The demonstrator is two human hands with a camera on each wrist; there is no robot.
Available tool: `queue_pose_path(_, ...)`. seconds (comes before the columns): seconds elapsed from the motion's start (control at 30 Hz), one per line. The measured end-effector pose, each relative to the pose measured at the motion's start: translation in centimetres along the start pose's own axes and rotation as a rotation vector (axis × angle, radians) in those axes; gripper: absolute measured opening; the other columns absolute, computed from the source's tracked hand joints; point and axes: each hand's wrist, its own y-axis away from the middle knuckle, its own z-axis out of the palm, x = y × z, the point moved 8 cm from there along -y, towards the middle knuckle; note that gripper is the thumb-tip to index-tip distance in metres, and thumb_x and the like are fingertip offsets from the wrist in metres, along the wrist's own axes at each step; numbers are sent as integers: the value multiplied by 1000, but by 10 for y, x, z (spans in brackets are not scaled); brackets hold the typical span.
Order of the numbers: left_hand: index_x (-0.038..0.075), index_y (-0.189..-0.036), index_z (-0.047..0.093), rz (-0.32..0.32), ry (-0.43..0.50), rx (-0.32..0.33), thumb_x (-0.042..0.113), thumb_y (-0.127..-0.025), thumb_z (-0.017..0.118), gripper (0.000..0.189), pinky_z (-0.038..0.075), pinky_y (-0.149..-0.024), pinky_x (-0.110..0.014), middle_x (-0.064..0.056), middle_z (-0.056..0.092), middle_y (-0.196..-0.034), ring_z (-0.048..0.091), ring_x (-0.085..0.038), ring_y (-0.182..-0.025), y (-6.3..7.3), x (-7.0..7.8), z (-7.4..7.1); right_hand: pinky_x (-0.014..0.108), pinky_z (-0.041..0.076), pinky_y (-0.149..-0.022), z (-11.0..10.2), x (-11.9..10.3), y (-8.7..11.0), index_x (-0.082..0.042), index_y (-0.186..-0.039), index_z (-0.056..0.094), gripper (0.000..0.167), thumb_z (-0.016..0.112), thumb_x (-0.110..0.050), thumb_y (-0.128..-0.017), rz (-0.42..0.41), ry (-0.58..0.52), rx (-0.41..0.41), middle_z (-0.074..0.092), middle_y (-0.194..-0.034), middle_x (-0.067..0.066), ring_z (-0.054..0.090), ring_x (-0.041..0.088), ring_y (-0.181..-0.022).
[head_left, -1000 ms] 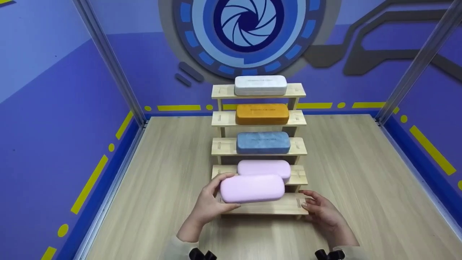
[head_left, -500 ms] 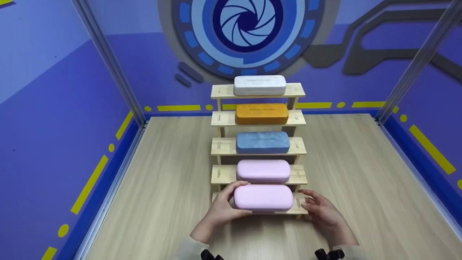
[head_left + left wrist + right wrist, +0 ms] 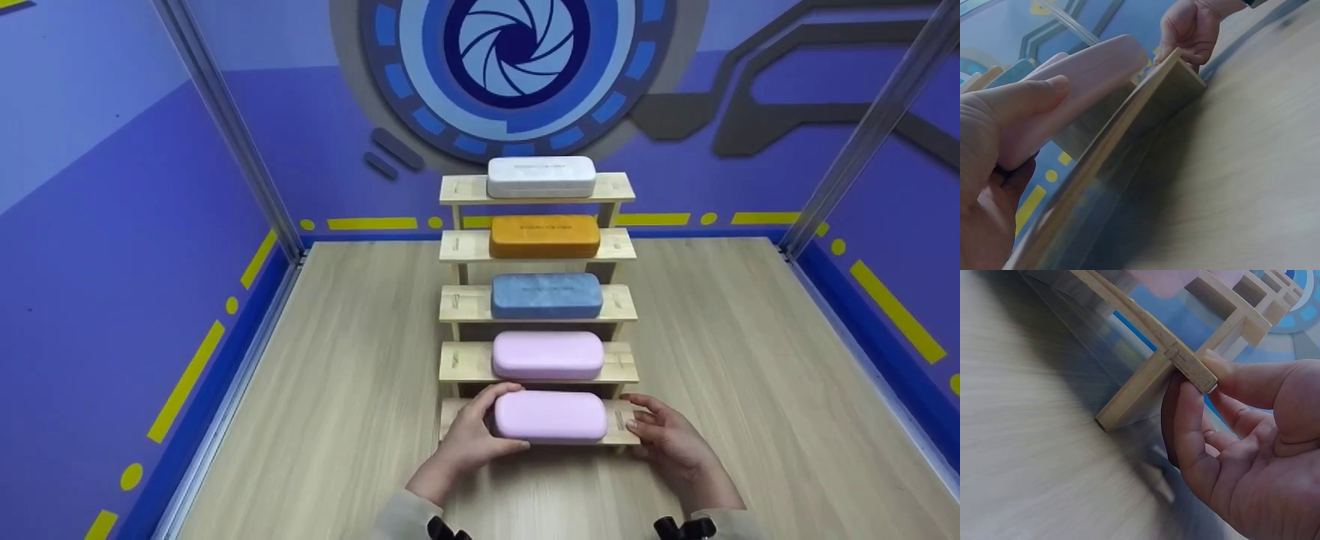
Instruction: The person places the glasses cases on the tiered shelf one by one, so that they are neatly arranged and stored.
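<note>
My left hand (image 3: 471, 435) holds a pink glasses case (image 3: 551, 415) by its left end, thumb on the near side and fingers behind. The case lies lengthwise right at the lowest step of a stepped wooden rack (image 3: 466, 361). In the left wrist view, the thumb rests along the side of the pink case (image 3: 1086, 84), above the edge of the step. My right hand (image 3: 679, 442) pinches the right end of that lowest step. In the right wrist view, the right hand (image 3: 1252, 450) has its thumb on top of the board and fingers underneath.
On the higher steps sit a second pink case (image 3: 548, 352), a blue case (image 3: 547, 295), an orange case (image 3: 544, 236) and, at the top, a white case (image 3: 541, 177). The rack stands on a wood-grain table (image 3: 360, 337) between blue-purple printed walls (image 3: 360, 97).
My left hand has brought the pink case down and to the right, from in front of the second pink case to the lowest step. The right hand has stayed at the board's end.
</note>
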Motion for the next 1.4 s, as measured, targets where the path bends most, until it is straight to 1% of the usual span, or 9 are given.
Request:
queue_pose_path(0.2, 19, -137, 60, -14, -83, 0, 19, -68, 96, 77, 44, -115, -33, -3, 62, -140, 57, -19, -128, -3, -5, 0, 29, 61, -80, 1, -1, 0, 3, -153, 27, 61, 60, -10, -102, -13, 16, -24, 70, -115, -6, 70, 10, -99)
queue_pose_path(0.3, 18, -138, 59, -15, -139, -18, 21, -69, 95, 78, 45, -115, -35, -4, 62, -141, 58, -21, -128, -5, -6, -1, 29, 60, -80, 0, -1, -1, 3, -153, 28, 62, 60, -10, -102, -11, 24, -26, 70, -115, -7, 70, 10, -99)
queue_pose_path(0.43, 15, -139, 59, 9, -229, -46, 23, -70, 95, 79, 46, -116, -42, -7, 62, -142, 60, -26, -130, -6, -5, -2, 30, 60, -79, -1, 0, -1, 3, -154, 27, 64, 61, -11, -102, -5, 21, -20, 70, -116, -6, 70, 11, -99)
queue_pose_path(0.53, 14, -140, 58, 7, -266, -66, 25, -70, 95, 80, 47, -116, -45, -9, 61, -143, 60, -29, -130, -7, -6, -1, 30, 61, -79, -1, 0, 0, 3, -154, 26, 64, 61, -10, -102, -10, 17, -21, 70, -116, -5, 70, 11, -99)
queue_pose_path(0.63, 15, -142, 57, -5, -299, -85, 27, -71, 94, 81, 47, -115, -45, -8, 61, -144, 60, -29, -130, -7, -7, 0, 31, 61, -80, 0, 0, 0, 3, -154, 26, 63, 60, -10, -102, -17, 14, -25, 70, -117, -5, 70, 12, -100)
queue_pose_path(0.77, 14, -144, 56, -9, -323, -102, 28, -72, 94, 82, 47, -116, -45, -8, 60, -145, 60, -29, -131, -8, -8, 1, 31, 62, -81, 0, 0, 0, 4, -154, 26, 64, 60, -10, -102, -21, 18, -28, 70, -117, -5, 71, 12, -100)
queue_pose_path(1.07, 15, -146, 54, -33, -330, -117, 30, -73, 93, 84, 46, -116, -47, -8, 58, -146, 59, -30, -131, -8, -8, 1, 31, 61, -81, 0, 0, 0, 4, -154, 26, 63, 60, -10, -102, -19, 15, -26, 69, -117, -5, 70, 11, -100)
queue_pose_path(1.23, 13, -146, 53, -14, -347, -114, 29, -73, 93, 85, 48, -113, -48, -10, 59, -143, 60, -32, -128, -7, -7, 1, 31, 62, -83, 1, 1, 0, 4, -155, 24, 65, 60, -10, -102, -12, 13, -23, 69, -117, -5, 69, 11, -101)
queue_pose_path(1.4, 11, -148, 52, -4, -347, -112, 28, -72, 94, 88, 47, -115, -48, -11, 59, -143, 60, -32, -129, -6, -8, 0, 30, 61, -84, 0, 2, 0, 2, -155, 26, 64, 61, -10, -102, -6, -19, -22, 69, -117, -4, 70, 11, -102)
